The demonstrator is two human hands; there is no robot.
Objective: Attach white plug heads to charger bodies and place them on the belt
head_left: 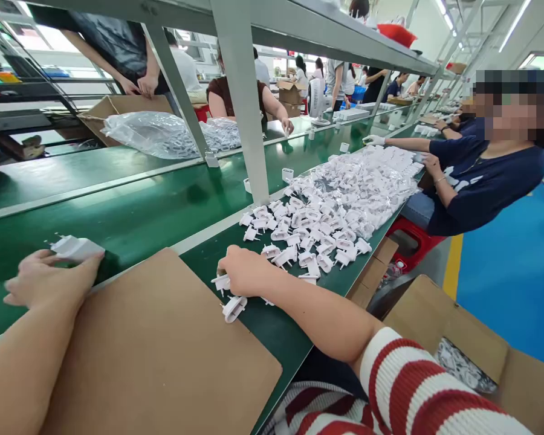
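Observation:
My left hand (54, 281) is over the near edge of the green conveyor belt. Its thumb and fingers grip a white plug adapter (76, 248) with thin metal pins pointing left. My right hand (242, 272) bends down at the near end of a heap of white plug covers (317, 226). Under its fingertips is one white plug cover (220, 283), partly hidden by the fingers. Another loose plug cover (234, 309) lies just below, at the edge of a brown cardboard sheet (158, 350) that spans the table in front of me.
Several white adapters stand on the belt (154, 199), one of them a white block (288, 174). A metal post (242, 103) rises beside it. Across lie a plastic bag of parts (163, 133) and a carton. A co-worker in dark blue (489, 175) sits right. An open carton (444, 320) is below.

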